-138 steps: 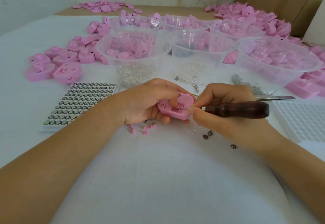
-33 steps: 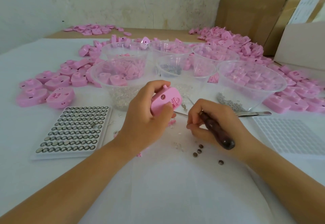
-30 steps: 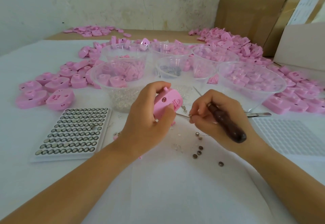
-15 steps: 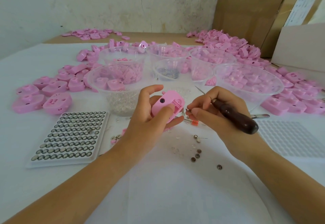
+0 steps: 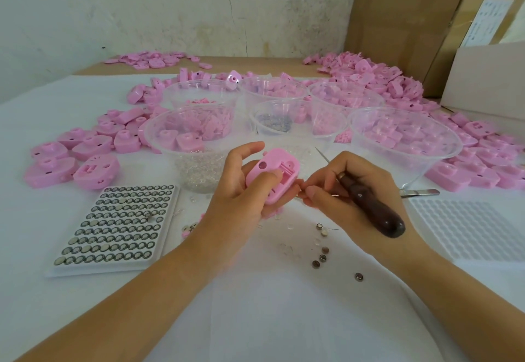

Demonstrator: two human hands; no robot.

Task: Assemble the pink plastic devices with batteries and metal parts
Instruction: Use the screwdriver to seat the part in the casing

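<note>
L hand [image 5: 237,194]: grip curled round pink device [image 5: 272,175], held above worktop [image 5: 255,310] centre, inner side up. R hand [image 5: 349,191]: grip holds awl [image 5: 372,211] along palm; thumb & forefinger pinched at device's lower edge, item there too small to tell. Battery tray [image 5: 113,225] to L; loose batteries [image 5: 322,252] near R wrist.

Left hand [image 5: 241,188] grips pink device [image 5: 274,177] — right hand [image 5: 352,194] holds wooden-handled awl [image 5: 369,205].
</note>
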